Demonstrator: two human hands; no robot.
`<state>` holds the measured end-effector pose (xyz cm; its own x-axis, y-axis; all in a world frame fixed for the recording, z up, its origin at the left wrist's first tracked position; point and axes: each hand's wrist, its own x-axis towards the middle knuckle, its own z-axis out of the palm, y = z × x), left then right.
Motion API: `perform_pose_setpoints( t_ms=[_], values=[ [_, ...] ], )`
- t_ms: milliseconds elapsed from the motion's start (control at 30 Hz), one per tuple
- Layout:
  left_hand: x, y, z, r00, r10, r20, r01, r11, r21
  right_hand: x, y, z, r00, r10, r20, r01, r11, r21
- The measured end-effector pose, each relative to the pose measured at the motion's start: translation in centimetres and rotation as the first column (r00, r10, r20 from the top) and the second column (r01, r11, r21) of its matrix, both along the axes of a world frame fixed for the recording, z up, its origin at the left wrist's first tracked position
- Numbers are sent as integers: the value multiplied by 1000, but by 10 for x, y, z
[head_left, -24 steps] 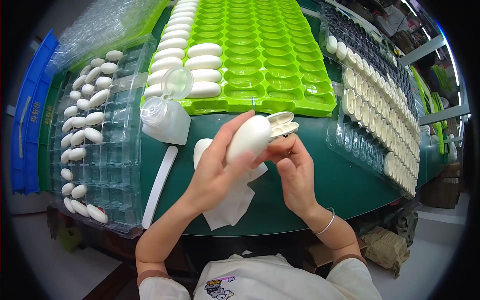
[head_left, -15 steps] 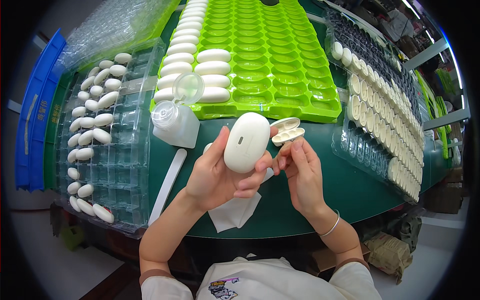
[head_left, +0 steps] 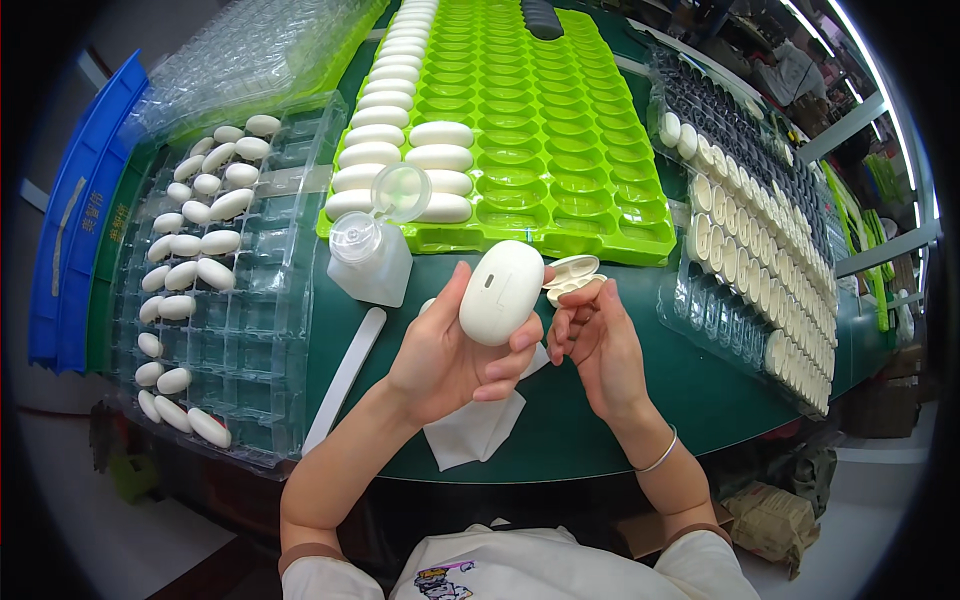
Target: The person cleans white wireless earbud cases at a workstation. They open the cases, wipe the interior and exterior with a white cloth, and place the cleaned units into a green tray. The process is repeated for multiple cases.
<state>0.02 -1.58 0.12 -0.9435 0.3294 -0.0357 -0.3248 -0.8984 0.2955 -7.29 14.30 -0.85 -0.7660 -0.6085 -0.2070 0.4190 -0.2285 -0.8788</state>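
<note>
A closed white earbud charging case (head_left: 503, 293), with a small dark slot on its side, sits in my left hand (head_left: 432, 362), thumb and fingers wrapped round it. Just to its right is my right hand (head_left: 610, 362), fingers loosely bent and apart with nothing visible in them. Behind the right fingertips an open white charging case (head_left: 573, 278) rests on the table, its lid up and lower part partly hidden. A white cloth (head_left: 474, 435) lies under my left hand. A squat translucent bottle (head_left: 368, 262) with its clear cap flipped up stands left of the held case.
A bright green tray (head_left: 590, 250) of oval pockets, partly filled with white cases, lies ahead. On the left, a clear tray (head_left: 258, 345) holds several white cases beside a blue bin (head_left: 72, 235). A clear tray (head_left: 700, 312) with cream shells lies right. A white strip (head_left: 343, 380) lies near the bottle.
The view has shifted slightly, so the table's things sit a little differently. My left hand still holds the case, now tilted a bit. My right hand's fingers have loosened and spread.
</note>
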Motion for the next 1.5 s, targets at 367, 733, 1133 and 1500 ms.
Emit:
perform_pose_setpoints(
  t_ms=[367,733,1133,1500],
  values=[
    [4,6,14,986,137,90,-69,844,-532,-9,-2,9,983,175,-60,-170,983,75],
    [4,11,-5,961,125,-245,-273,317,-908,-13,-1,15,906,374,-197,-330,917,223],
    [8,14,4,850,336,-405,-438,27,-898,-134,-117,27,531,212,-821,127,937,325],
    [7,18,-3,919,122,-375,-374,-37,-927,-165,-148,-21,301,315,-900,189,906,380]
  ],
)
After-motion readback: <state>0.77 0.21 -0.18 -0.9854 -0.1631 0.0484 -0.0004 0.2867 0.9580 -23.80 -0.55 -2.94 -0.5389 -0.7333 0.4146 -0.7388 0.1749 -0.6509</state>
